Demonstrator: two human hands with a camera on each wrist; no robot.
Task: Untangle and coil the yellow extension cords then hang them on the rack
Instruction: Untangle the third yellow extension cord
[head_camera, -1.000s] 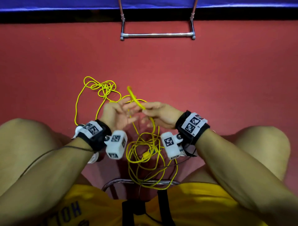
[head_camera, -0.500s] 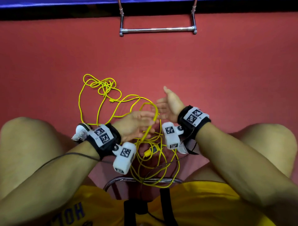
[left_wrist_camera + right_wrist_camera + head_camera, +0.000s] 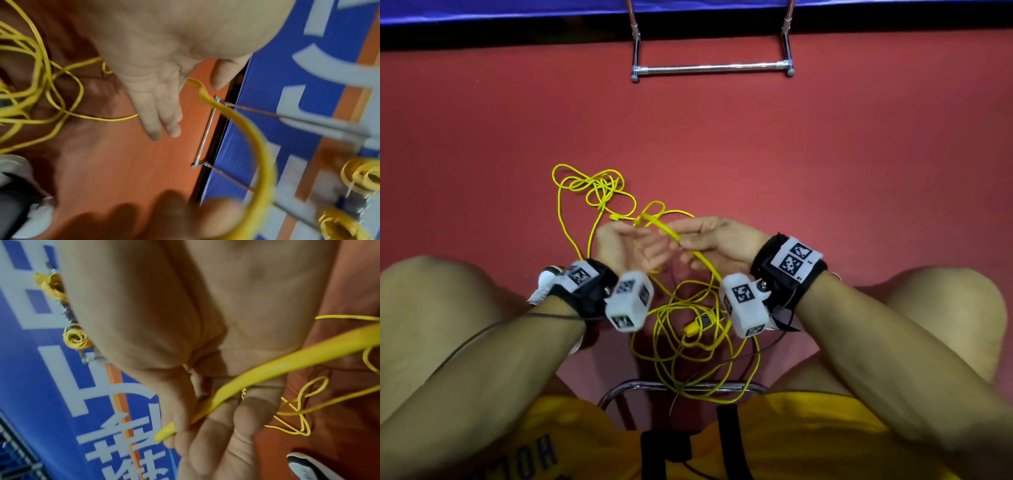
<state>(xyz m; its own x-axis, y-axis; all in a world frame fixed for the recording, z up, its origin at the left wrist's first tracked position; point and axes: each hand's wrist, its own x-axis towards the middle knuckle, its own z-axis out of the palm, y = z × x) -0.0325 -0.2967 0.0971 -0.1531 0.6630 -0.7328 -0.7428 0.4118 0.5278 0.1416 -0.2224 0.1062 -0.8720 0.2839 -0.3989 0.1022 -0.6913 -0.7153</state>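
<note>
A thin yellow cord (image 3: 706,271) runs up from a loose pile (image 3: 671,356) between my knees to my hands. My right hand (image 3: 683,236) pinches it between thumb and fingers, which shows close up in the right wrist view (image 3: 207,404). A small loop (image 3: 652,207) stands above the hands, and my left hand (image 3: 638,240) holds its other end at the thumb. That hand is blurred in its own wrist view (image 3: 216,212). A knotted tangle (image 3: 599,186) lies on the floor beyond. The chrome rack (image 3: 710,67) stands far ahead.
Coiled yellow cords (image 3: 366,177) hang on the rack's upper bar against a blue banner (image 3: 267,65). A yellow plug (image 3: 697,327) lies in the pile. A chrome chair bar (image 3: 626,387) is under me. My knees flank the pile, and a white shoe (image 3: 546,282) is at left.
Half a second ago my left hand held the cord lower while my right hand was raised and open. Now the right hand has come back and pinches the cord, and the left has moved up-left.
</note>
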